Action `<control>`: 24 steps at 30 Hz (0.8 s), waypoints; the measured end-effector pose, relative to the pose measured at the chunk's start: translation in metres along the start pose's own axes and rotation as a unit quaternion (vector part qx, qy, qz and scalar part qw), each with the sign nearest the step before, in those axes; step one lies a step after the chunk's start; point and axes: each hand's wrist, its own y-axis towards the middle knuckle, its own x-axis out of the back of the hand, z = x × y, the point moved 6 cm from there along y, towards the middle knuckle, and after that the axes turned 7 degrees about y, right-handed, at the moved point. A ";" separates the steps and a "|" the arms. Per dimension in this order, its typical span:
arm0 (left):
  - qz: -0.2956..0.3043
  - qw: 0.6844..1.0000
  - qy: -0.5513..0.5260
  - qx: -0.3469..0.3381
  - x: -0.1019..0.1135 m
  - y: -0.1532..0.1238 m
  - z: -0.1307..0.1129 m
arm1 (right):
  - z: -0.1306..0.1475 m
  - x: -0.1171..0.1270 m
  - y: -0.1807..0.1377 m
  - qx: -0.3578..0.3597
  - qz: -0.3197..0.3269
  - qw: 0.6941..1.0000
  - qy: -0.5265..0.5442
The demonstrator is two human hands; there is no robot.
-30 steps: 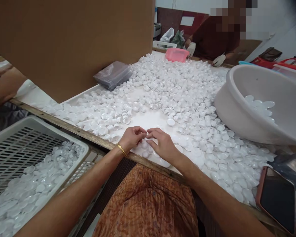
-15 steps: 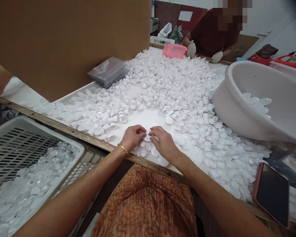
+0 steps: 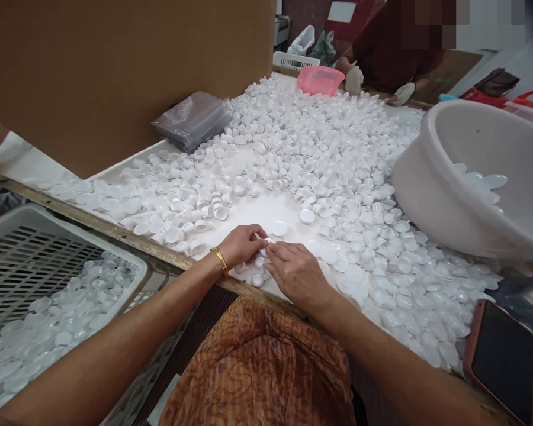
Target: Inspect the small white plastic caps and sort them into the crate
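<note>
Both my hands rest at the near edge of a white table (image 3: 266, 210) covered with several small white plastic caps (image 3: 320, 160). My left hand (image 3: 242, 244), with a gold bangle at the wrist, has its fingers curled and pinched together over small white caps. My right hand (image 3: 295, 271) lies beside it, fingers bent and pressed down on the same little cluster of caps (image 3: 258, 278). The fingertips of the two hands meet. What exactly each hand pinches is too small to make out.
A white slatted crate (image 3: 48, 242) with flat white discs sits at the lower left. A large white basin (image 3: 479, 171) with a few discs leans at the right. A phone (image 3: 504, 358) lies at the near right. A cardboard wall, a plastic bag bundle (image 3: 193, 121), a pink tub (image 3: 320, 80) and a gloved co-worker (image 3: 400, 65) are beyond.
My hands have shifted slightly toward me and downward at the table edge, still pinched together over the caps. The view has tilted a little.
</note>
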 end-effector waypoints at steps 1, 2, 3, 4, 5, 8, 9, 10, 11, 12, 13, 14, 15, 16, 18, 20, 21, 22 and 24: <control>0.013 1.000 -0.006 0.008 -0.001 0.001 0.000 | 0.001 0.000 0.000 -0.005 -0.003 1.000 -0.002; 0.024 0.999 -0.014 0.017 -0.002 0.002 0.001 | 0.002 0.000 0.000 -0.009 -0.005 1.000 -0.004; 0.033 0.999 -0.021 0.028 -0.003 0.003 0.001 | 0.003 -0.001 0.000 -0.011 -0.006 1.000 -0.007; 0.041 0.998 -0.027 0.038 -0.004 0.003 0.002 | 0.003 -0.002 0.000 -0.013 -0.006 1.000 -0.009; 0.044 0.997 -0.033 0.046 -0.004 0.003 0.002 | 0.004 -0.003 0.001 -0.014 -0.007 1.000 -0.011; 0.042 0.997 -0.048 0.050 -0.005 0.003 0.003 | 0.006 -0.007 0.001 -0.018 -0.013 1.000 -0.015; 0.039 0.997 -0.052 0.047 -0.005 0.003 0.003 | 0.007 -0.008 0.001 -0.021 -0.016 1.000 -0.013; 0.037 0.997 -0.058 0.045 -0.005 0.003 0.004 | 0.007 -0.010 0.001 -0.026 -0.018 0.999 -0.009; 0.037 0.996 -0.064 0.046 -0.005 0.002 0.004 | 0.008 -0.011 0.001 -0.032 -0.022 0.999 -0.005; 0.038 0.996 -0.070 0.047 -0.005 0.002 0.005 | 0.008 -0.012 0.001 -0.040 -0.025 0.999 0.001; 0.036 0.995 -0.075 0.048 -0.005 0.001 0.005 | 0.009 -0.012 0.002 -0.047 -0.028 0.998 0.007; 0.032 0.995 -0.079 0.049 -0.005 0.001 0.004 | 0.010 -0.012 0.003 -0.053 -0.030 0.998 0.013; 0.026 0.995 -0.082 0.050 -0.004 0.000 0.003 | 0.010 -0.012 0.004 -0.059 -0.030 0.998 0.018; 0.019 0.995 -0.084 0.052 -0.004 -0.001 0.002 | 0.009 -0.011 0.005 -0.064 -0.029 0.997 0.023; 0.009 0.995 -0.085 0.056 -0.004 -0.001 -0.003 | 0.005 -0.006 0.004 -0.076 -0.032 0.996 0.045; -0.007 0.995 -0.082 0.059 -0.004 -0.001 -0.008 | -0.003 0.008 -0.003 -0.096 -0.048 0.991 0.086; -0.022 0.995 -0.080 0.058 -0.003 -0.001 -0.010 | -0.009 0.018 -0.011 -0.111 -0.066 0.986 0.106; -0.038 0.995 -0.080 0.055 -0.002 -0.001 -0.012 | -0.016 0.030 -0.022 -0.132 -0.089 0.980 0.120; -0.065 0.994 -0.070 0.044 0.000 0.000 -0.016 | -0.036 0.055 -0.051 -0.194 -0.143 0.964 0.109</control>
